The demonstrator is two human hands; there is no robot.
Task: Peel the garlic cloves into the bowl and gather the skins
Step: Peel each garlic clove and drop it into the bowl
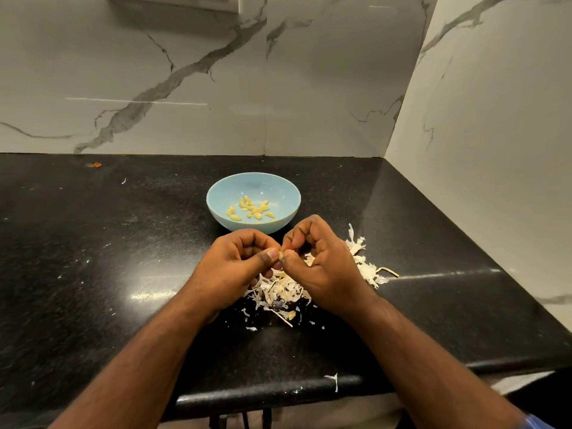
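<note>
Garlic clove [281, 255] sits at frame centre, pinched between the left hand [235, 261] and right hand [322, 258] – mostly hidden by fingertips, so its peel state is unclear. Beyond them, the blue bowl [216, 193] holds peeled cloves [250, 208]. Skins [281, 289] lie beneath the hands – partly covered – on the black counter [93, 243].

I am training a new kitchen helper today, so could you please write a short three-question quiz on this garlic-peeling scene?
1. True or false: the pale blue round bowl holds peeled yellow garlic cloves.
2. Where does the heap of papery white garlic skins lie: A in the bowl, B on the black speckled stone counter, C on the floor?
3. What do the left hand and right hand pinch between them?

Key: 1 true; 2 B; 3 a small garlic clove.
</note>
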